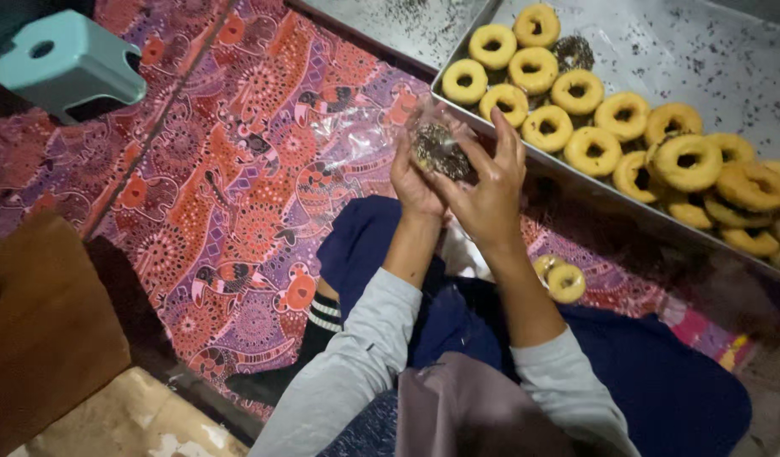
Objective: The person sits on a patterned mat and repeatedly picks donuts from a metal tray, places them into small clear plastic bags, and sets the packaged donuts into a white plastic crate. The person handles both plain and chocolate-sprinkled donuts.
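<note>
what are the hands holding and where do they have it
Both hands hold one sprinkle-covered doughnut in a clear plastic bag. The left hand cups it from below and behind; the right hand has its grip on the bag's right edge, fingers raised.

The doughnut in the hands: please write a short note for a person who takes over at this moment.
Left hand and right hand together hold one sprinkled doughnut inside a clear plastic bag, above the lap. The metal tray on the right holds many plain doughnuts and one dark one. Two doughnuts lie on the patterned cloth by the knee. Done: doughnut is in the bag. Left: bag looks unsealed.
</note>
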